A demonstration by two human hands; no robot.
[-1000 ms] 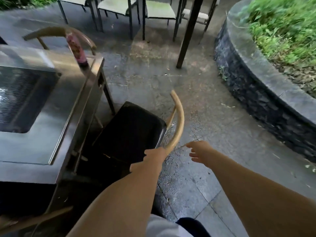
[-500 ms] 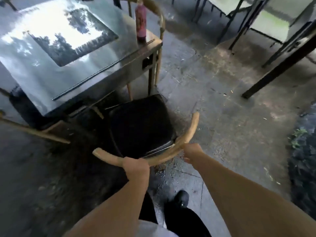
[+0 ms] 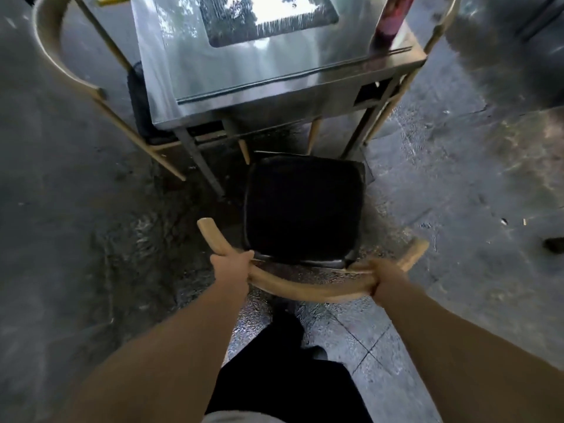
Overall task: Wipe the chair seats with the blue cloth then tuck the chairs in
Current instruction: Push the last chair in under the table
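A chair with a black seat (image 3: 303, 209) and a curved wooden backrest (image 3: 308, 286) stands in front of me, facing the steel table (image 3: 244, 71). My left hand (image 3: 230, 267) grips the left part of the backrest. My right hand (image 3: 386, 280) grips its right part. The seat's front edge lies just under the table's near edge. No blue cloth is in view.
A second wooden chair (image 3: 76, 83) sits tucked at the table's left side, and part of a third (image 3: 439, 32) shows at the right. A pink bottle (image 3: 390, 22) stands on the table's right corner. Wet stone paving surrounds everything. My dark trousers and shoe (image 3: 317, 352) are below.
I have stepped round behind the chair, so it now faces the table squarely. My right hand, free a second ago, has closed on the backrest beside the left.
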